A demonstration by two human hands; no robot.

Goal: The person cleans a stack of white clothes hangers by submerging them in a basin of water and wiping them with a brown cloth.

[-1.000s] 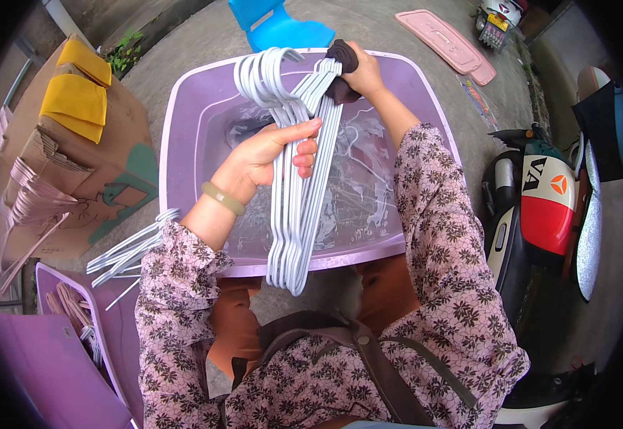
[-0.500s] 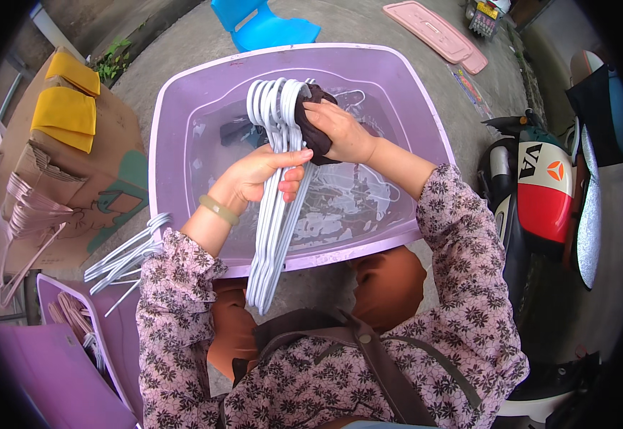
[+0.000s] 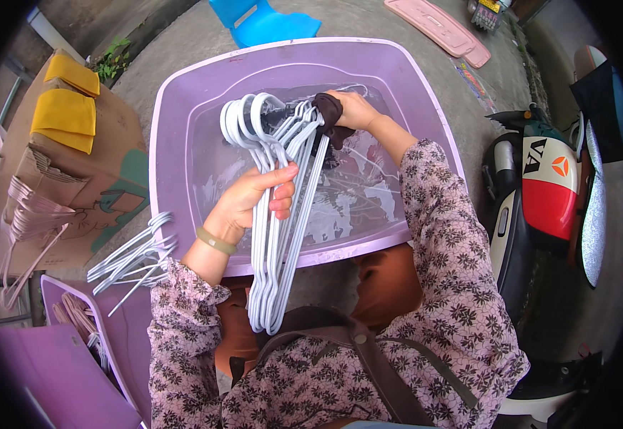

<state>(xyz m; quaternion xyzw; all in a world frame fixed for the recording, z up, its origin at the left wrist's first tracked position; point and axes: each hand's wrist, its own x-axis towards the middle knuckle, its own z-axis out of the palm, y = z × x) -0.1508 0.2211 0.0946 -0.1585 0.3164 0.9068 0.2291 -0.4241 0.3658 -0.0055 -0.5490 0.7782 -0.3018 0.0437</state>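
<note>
A bundle of white clothes hangers hangs over the near rim of a purple tub, hooks toward the tub's middle. My left hand is closed round the bundle just below the hooks. A dark brown cloth is wrapped against the right-hand hangers near their necks. My right hand grips this cloth from its far right side; its fingertips are partly hidden behind it. Water lies in the tub, with some hangers faintly visible under the surface.
More white hangers rest at the tub's left, beside a purple bin. A cardboard box with yellow cloths stands at left. Beyond the tub are a blue chair and a pink lid. A scooter stands at right.
My right hand and the cloth have shifted slightly right and away from the left-hand hooks. The hangers have fanned apart into two groups, and my left hand has moved a little lower left.
</note>
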